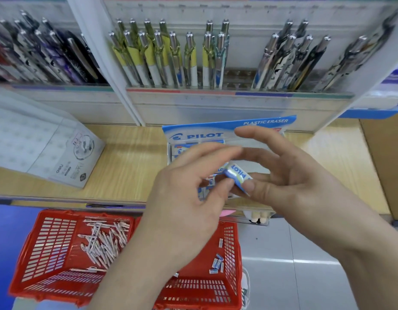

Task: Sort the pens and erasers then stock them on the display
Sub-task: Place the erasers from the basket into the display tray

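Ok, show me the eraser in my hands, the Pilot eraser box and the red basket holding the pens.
Pilot eraser [236,174]: head view, on its printed sleeve.
Pilot eraser box [215,128]: head view, on its blue header card.
Red pen basket [48,242]: head view, on its left slatted wall.

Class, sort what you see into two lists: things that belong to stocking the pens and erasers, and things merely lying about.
Belongs: Pilot eraser, pinched by left hand and right hand; Pilot eraser display box; red pen basket with loose pens; red eraser basket with loose erasers; pen display rack.
Lying about: white Deli box on the wooden shelf.
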`<control>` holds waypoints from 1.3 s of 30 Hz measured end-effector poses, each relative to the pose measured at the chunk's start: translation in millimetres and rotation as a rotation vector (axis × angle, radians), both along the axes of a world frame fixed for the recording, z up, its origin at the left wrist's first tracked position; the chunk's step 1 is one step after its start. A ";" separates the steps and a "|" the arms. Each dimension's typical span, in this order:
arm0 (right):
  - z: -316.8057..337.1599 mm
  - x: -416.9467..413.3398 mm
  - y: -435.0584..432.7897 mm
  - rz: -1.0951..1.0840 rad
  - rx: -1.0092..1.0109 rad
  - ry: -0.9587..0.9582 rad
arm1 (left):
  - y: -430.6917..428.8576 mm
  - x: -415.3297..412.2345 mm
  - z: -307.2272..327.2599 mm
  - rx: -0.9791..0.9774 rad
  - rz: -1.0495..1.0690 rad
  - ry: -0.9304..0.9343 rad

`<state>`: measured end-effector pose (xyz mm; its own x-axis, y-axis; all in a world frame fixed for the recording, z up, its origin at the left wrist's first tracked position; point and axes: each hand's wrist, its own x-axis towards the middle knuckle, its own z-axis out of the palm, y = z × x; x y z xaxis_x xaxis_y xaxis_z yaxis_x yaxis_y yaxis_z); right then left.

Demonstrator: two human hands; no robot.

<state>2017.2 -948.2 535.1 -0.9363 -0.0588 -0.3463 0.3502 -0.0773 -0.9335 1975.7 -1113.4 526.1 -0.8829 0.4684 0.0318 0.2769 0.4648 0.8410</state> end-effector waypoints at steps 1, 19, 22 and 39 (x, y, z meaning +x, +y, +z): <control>0.8 0.1 0.6 -0.007 -0.005 -0.001 | 2.3 -0.2 1.1 -0.016 -0.032 0.017; 3.1 -3.0 -6.3 -0.211 0.140 -0.061 | 21.0 10.3 0.2 0.143 0.255 -0.143; -5.0 -9.6 -0.6 -0.242 0.440 0.004 | 7.1 -1.7 -6.2 -0.014 0.351 0.073; -32.0 -31.6 -12.1 -0.399 1.053 0.040 | -21.8 -30.4 -37.1 -0.069 0.553 -0.058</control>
